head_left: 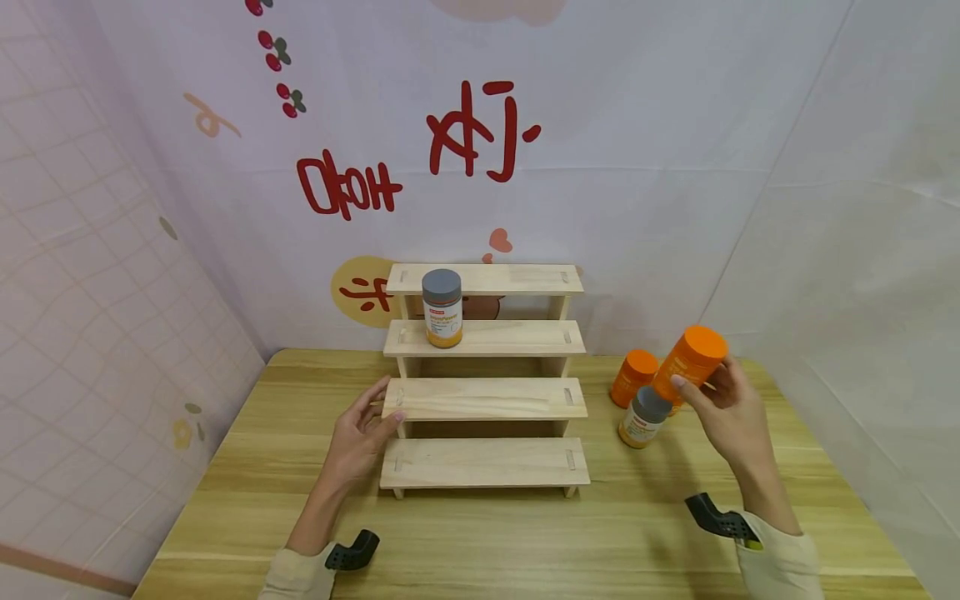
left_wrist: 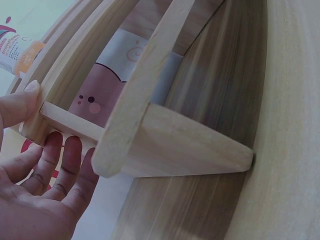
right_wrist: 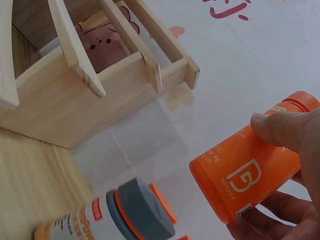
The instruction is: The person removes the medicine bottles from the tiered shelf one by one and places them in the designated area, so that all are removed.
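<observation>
A four-tier wooden step shelf [head_left: 487, 398] stands on the table. My left hand [head_left: 358, 437] grips the left end of its second board from the bottom; in the left wrist view the thumb is on the board and the fingers curl beneath. Over the table, right of the shelf, my right hand [head_left: 731, 417] holds an orange bottle [head_left: 686, 364], tilted with its lid up. The right wrist view shows the thumb pressed on this bottle's side. Below it stands a grey-lidded supplement bottle [head_left: 641, 423].
Another grey-lidded bottle [head_left: 442, 312] stands on the shelf's second board from the top, near its left end. On the table at right is an orange bottle [head_left: 633, 379], with part of another orange one [head_left: 677, 407] behind the grey-lidded bottle. A printed cloth [head_left: 645, 167] hangs behind.
</observation>
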Action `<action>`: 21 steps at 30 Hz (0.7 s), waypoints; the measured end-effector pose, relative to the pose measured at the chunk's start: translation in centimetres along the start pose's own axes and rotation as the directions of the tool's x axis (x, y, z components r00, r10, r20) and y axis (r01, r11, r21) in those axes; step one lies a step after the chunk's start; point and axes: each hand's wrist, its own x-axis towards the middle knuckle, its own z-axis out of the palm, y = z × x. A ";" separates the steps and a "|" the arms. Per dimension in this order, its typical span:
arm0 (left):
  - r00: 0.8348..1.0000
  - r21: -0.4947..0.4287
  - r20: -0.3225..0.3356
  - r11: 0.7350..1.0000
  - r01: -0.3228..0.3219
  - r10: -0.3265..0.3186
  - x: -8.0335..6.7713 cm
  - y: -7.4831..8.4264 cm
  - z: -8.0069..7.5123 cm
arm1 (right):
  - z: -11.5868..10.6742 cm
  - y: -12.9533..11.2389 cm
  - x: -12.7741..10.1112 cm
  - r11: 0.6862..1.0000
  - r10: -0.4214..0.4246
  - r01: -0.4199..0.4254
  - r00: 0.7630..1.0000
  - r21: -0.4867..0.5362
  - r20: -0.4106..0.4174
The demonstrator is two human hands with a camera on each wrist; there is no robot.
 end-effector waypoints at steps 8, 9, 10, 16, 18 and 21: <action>1.000 0.004 0.001 1.000 0.002 -0.002 0.0 0.0 0.0 | -0.9 1.4 -0.4 1.000 0.017 -0.018 0.999 -0.024 -0.036; 1.000 0.006 0.000 1.000 0.002 -0.002 0.0 0.0 0.0 | -1.0 1.6 -0.5 0.999 0.020 -0.021 0.999 -0.026 -0.038; 1.000 0.006 0.000 1.000 0.002 -0.002 0.0 0.0 0.0 | -1.1 1.8 -0.5 0.999 0.025 -0.026 0.999 -0.029 -0.041; 1.000 0.008 -0.001 1.000 0.005 -0.005 0.0 0.0 0.0 | -1.6 3.1 -0.8 0.998 0.042 -0.043 0.998 -0.038 -0.043; 1.000 0.009 0.000 1.000 0.009 -0.009 0.0 0.0 0.0 | -1.7 3.4 -0.9 0.998 0.047 -0.049 0.998 -0.045 -0.042; 1.000 0.006 0.000 1.000 0.012 -0.012 0.0 0.1 0.0 | -1.8 3.9 -1.1 0.996 0.065 -0.067 0.997 -0.059 -0.039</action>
